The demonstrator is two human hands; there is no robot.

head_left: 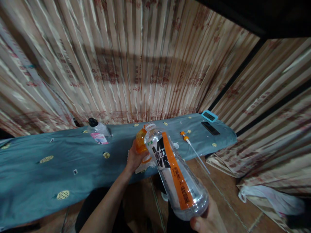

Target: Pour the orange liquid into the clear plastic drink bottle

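My right hand (pixel 206 218) grips a large clear plastic bottle (pixel 167 168) by its base. The bottle has an orange, white and black label, and it tilts with its uncapped neck toward the upper left. Around an orange see-through bottle (pixel 141 140) on the cloth, my left hand (pixel 136 155) is closed. The clear bottle's neck overlaps the orange bottle's top, and I cannot tell whether they touch. A white cloth or doily (pixel 143 168) shows beneath the orange bottle. To the right lies an orange and white pump head (pixel 186 137) with a long tube reaching past the table edge.
A teal cloth with pineapple prints covers the narrow table (pixel 80 155). On its left stands a clear bottle with a black top (pixel 99 132). At the right end are a blue-framed digital clock (pixel 209 116) and a dark phone (pixel 210 128). A patterned curtain (pixel 136 64) hangs behind.
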